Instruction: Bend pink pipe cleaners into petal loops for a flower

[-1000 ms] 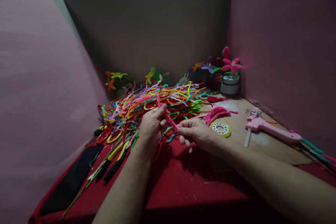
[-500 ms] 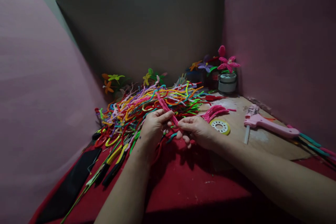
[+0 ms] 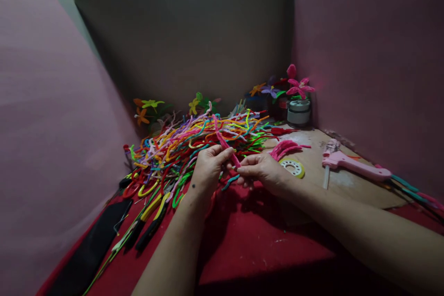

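A folded pink pipe cleaner [image 3: 221, 137] slants up and away between my two hands, in front of a heap of many-coloured pipe cleaners [image 3: 194, 136]. My left hand [image 3: 210, 166] pinches it along its middle, thumb on top. At its near end, my right hand [image 3: 258, 172] holds it between thumb and forefinger, the other fingers curled below. A bundle of pink pipe-cleaner pieces [image 3: 286, 149] lies just beyond my right hand. Beside that hand is a yellow tape roll [image 3: 297, 169] with a white core, partly covered by it.
A pink glue gun [image 3: 357, 166] rests on the cardboard [image 3: 364, 193] at right. Yellow-and-black pliers [image 3: 152, 217] and a black flat object [image 3: 92, 249] lie at left on the red cloth [image 3: 249, 245]. Pipe-cleaner flowers [image 3: 300, 87] stand at the back, near a grey-and-black jar [image 3: 299, 113].
Both hands have shifted slightly right with the pink pipe cleaner. My right hand's lower fingers have curled in more. The view has moved a little.
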Demonstrator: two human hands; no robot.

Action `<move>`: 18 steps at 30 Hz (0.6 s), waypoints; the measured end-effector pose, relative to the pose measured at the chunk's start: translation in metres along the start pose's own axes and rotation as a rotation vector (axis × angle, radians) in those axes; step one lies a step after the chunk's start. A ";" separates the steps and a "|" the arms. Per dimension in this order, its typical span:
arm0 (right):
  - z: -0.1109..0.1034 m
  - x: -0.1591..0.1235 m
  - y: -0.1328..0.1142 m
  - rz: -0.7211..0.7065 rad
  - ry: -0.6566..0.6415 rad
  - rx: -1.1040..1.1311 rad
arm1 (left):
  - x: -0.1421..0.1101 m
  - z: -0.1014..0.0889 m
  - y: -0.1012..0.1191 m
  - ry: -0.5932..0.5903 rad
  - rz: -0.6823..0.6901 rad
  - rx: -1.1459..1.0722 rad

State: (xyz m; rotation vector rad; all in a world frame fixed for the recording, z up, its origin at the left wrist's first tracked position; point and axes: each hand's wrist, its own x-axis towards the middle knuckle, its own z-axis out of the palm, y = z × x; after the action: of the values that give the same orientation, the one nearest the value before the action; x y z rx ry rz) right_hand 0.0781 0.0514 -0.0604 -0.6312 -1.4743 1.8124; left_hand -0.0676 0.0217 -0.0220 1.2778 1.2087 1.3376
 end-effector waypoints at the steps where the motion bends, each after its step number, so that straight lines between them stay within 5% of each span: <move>1: 0.000 0.000 0.000 -0.004 0.018 -0.009 | 0.001 0.000 -0.001 0.000 -0.009 -0.006; 8: 0.004 -0.002 0.008 -0.049 0.089 -0.234 | 0.009 0.001 -0.006 0.049 -0.123 -0.022; 12: 0.002 -0.003 0.007 -0.140 0.014 -0.085 | 0.008 -0.004 -0.009 -0.023 -0.116 -0.050; 18: -0.001 0.000 0.010 -0.031 0.096 0.000 | 0.003 -0.002 -0.024 -0.093 -0.176 -0.124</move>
State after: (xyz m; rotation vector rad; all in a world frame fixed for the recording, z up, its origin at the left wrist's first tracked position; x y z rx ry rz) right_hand 0.0762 0.0512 -0.0705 -0.6821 -1.4130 1.7337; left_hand -0.0700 0.0275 -0.0451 1.1077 1.1280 1.1937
